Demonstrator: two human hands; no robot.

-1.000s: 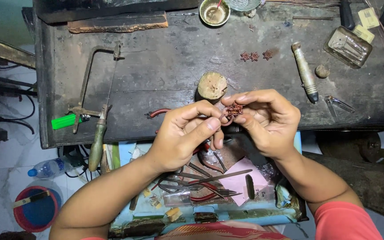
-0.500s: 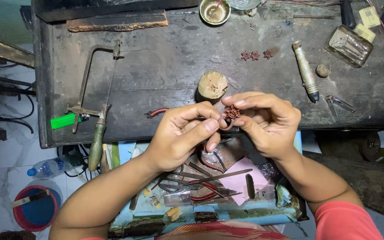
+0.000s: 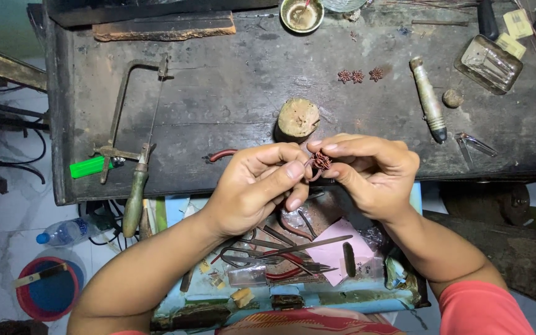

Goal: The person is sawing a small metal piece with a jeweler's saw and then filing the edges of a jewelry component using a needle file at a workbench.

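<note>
Both hands work one piece: the left hand [image 3: 252, 189] and right hand [image 3: 367, 174] pinch a small reddish copper flower-shaped ornament [image 3: 321, 162] between fingertips, at six o'clock of the round wooden stump [image 3: 297, 118]. Fitting seems underway; next calls for steady fingertip alignment.

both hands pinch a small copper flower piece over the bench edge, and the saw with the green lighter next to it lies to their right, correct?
Not quite: the head view shows the saw and green lighter to the left of the hands, not the right. The rest holds: the left hand and right hand pinch the copper piece over the bench edge.
</note>
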